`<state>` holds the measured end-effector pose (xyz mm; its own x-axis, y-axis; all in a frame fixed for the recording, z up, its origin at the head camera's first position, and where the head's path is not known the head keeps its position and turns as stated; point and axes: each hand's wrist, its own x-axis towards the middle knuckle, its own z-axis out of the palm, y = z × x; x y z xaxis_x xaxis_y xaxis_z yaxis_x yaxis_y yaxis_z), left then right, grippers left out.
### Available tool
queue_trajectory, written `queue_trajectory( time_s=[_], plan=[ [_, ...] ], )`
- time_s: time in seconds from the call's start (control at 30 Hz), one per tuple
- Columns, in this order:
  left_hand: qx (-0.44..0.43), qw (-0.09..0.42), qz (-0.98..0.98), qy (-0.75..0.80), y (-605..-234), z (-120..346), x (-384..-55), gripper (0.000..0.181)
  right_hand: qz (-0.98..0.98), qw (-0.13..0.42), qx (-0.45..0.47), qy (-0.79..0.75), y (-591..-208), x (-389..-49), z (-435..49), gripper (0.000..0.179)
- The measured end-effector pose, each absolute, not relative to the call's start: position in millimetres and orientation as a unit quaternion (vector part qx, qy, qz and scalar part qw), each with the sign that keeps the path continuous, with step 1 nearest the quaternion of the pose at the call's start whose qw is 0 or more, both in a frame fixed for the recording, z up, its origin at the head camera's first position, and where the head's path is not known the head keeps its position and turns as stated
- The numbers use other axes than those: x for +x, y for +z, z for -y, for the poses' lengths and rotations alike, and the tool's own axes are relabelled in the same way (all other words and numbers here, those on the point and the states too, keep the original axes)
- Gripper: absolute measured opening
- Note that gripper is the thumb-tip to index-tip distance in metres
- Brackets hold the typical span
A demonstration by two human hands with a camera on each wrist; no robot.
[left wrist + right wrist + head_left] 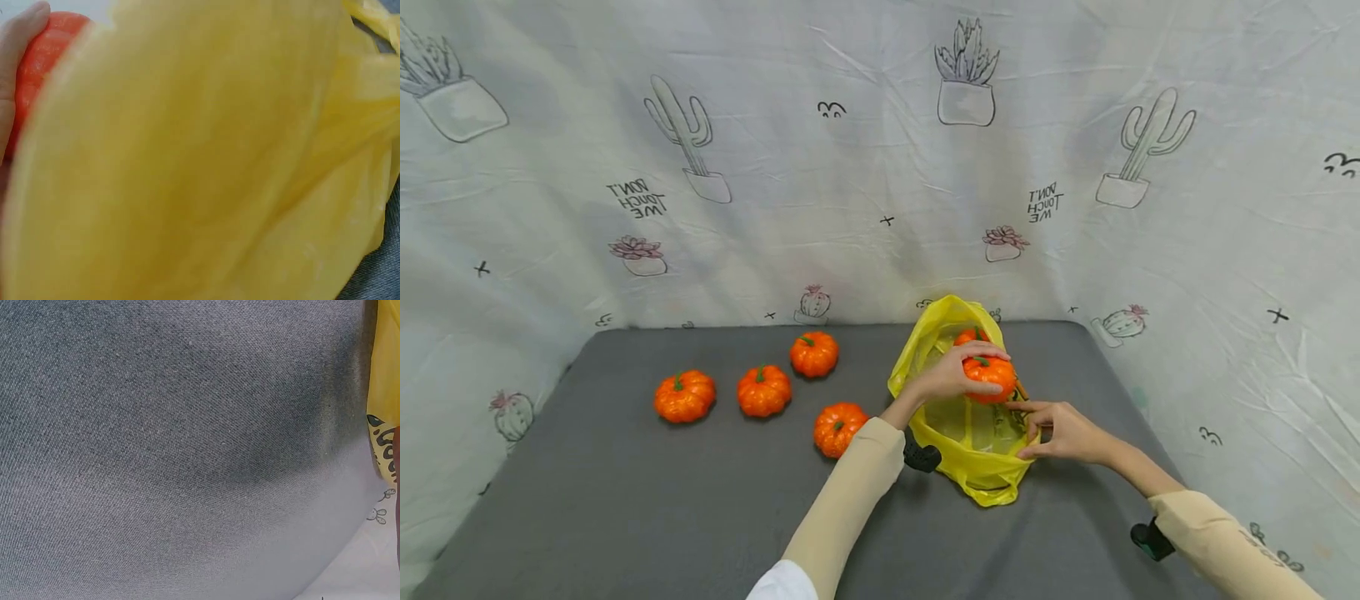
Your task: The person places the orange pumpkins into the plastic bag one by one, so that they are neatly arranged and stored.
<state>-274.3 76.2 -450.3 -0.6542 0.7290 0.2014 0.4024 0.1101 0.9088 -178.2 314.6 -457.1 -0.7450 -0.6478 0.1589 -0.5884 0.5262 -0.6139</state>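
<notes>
A yellow plastic bag [947, 446] lies on the grey table with its mouth spread wide. Over that opening my left hand [946, 377] grips a small orange pumpkin [992, 379] with a green stem. Behind it, a second pumpkin [972, 336] shows inside the bag. My right hand [1067, 432] pinches the bag's right rim between thumb and fingers. In the left wrist view the bag [187, 156] covers most of the picture, with part of the held pumpkin [47, 59] at upper left. Only a strip of the bag [384, 369] appears in the right wrist view.
Left of the bag, several more pumpkins sit on the table [647, 500]: one near my left forearm [838, 429], others further left, such as the leftmost pumpkin [685, 396]. A white cloth [850, 167] printed with cacti hangs behind and along the sides.
</notes>
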Motion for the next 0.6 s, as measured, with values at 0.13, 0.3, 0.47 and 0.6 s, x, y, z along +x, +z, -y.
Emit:
queue_trajectory(
  time_s=[0.13,0.3,0.47,0.6],
  plan=[
    [0.371,0.133,-0.744,0.539,-457,-79,-279,0.047,-0.874,0.042,-0.354,-0.331,-455,-180,-315,0.025],
    [0.358,0.121,-0.748,0.545,-464,-85,-281,0.047,-0.876,0.032,-0.355,-0.326,-457,-180,-319,0.026],
    [0.350,0.126,-0.756,0.539,-471,-86,-280,0.046,-0.872,0.029,-0.361,-0.330,-458,-180,-318,0.025],
    [0.343,0.139,-0.754,0.544,-480,-86,-279,0.045,-0.873,0.036,-0.362,-0.324,-458,-180,-317,0.025]
  ],
)
